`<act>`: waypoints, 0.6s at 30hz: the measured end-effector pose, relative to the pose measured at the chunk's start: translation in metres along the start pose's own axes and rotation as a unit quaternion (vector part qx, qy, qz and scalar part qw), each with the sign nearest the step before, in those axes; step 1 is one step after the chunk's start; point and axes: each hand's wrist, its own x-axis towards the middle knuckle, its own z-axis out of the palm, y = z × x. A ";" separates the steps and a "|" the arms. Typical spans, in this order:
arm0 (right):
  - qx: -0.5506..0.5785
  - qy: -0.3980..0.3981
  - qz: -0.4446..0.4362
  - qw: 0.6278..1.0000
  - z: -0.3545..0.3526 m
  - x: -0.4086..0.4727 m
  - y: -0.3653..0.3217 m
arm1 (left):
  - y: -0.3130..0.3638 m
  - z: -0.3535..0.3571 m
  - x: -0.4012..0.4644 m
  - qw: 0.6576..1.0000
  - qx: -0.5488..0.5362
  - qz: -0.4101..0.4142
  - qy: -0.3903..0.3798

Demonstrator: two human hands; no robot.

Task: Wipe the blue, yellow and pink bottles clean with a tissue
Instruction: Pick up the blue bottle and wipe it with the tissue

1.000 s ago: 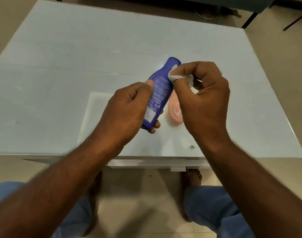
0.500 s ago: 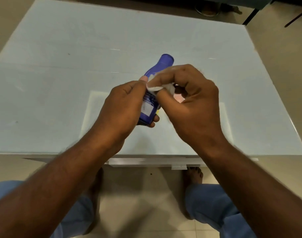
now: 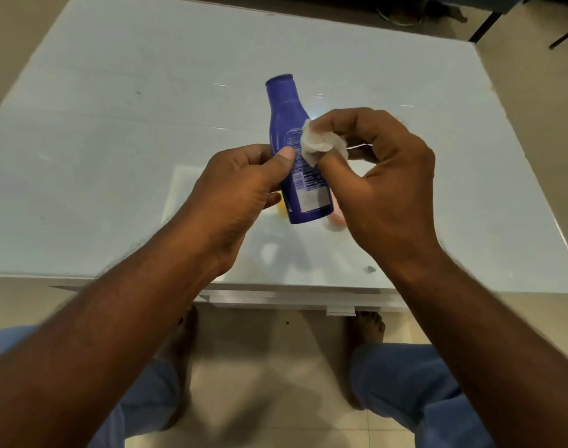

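My left hand [image 3: 240,195] grips the lower body of the blue bottle [image 3: 285,121], which is held above the table with its cap pointing away from me. My right hand [image 3: 382,185] pinches a crumpled white tissue [image 3: 318,142] and presses it against the right side of the bottle's label. A sliver of the yellow bottle [image 3: 282,208] shows just below my left fingers. Part of the pink bottle [image 3: 337,219] peeks out beneath my right hand; both lie on the table, mostly hidden.
The glass-topped table [image 3: 114,156] spreads out on all sides of the hands, its near edge [image 3: 276,295] over my knees and bare feet. Dark furniture legs [image 3: 483,27] stand on the floor beyond the far right corner.
The blue bottle has turned more upright, with more of its neck and label showing. The tissue has slid from near the cap down to the middle of the label.
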 end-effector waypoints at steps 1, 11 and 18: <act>-0.008 -0.016 -0.007 1.000 0.000 -0.001 0.000 | 0.000 -0.001 0.001 1.000 -0.009 0.000 0.012; -0.017 0.004 -0.008 1.000 -0.005 0.005 0.006 | -0.004 0.001 -0.004 0.992 0.123 0.026 -0.031; -0.035 -0.047 -0.041 0.997 0.001 -0.003 0.002 | -0.005 -0.006 0.006 0.998 0.059 0.012 0.023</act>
